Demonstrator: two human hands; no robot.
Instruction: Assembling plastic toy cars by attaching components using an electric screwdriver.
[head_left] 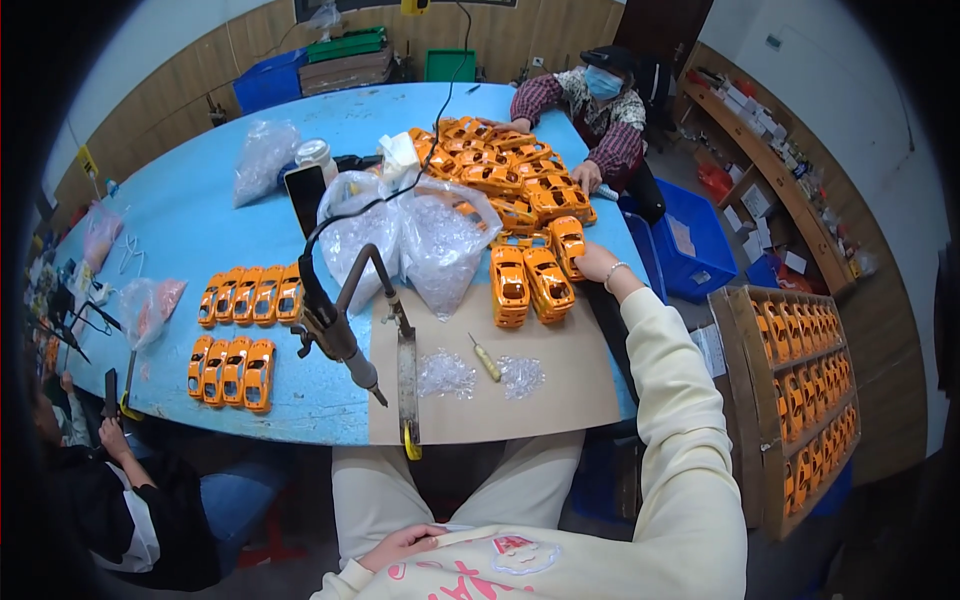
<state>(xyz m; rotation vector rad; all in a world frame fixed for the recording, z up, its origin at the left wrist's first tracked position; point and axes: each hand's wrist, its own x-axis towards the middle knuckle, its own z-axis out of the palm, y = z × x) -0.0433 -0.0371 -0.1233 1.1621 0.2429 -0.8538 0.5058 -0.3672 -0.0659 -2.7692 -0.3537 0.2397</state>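
My right hand [598, 264] reaches out to the right side of the table. Its fingers close on an orange toy car body [567, 240] at the near edge of a large pile of orange toy car bodies [490, 168]. Two more car bodies, one [509, 287] beside the other [548, 284], lie just left of the hand. My left hand [402, 546] rests in my lap against my sweater, holding nothing visible, its fingers stretched out. A tool with a pale handle and thin tip [486, 362] lies between two heaps of small clear pieces [447, 374] on a cardboard sheet [570, 390].
A clamped tool on a stand [345, 345] rises before me. Behind it sit bags of clear parts [440, 245]. Rows of orange car bodies [250, 292] stand left. A masked co-worker [605, 110] touches the pile. At right are a blue bin [690, 240] and a filled box [800, 390].
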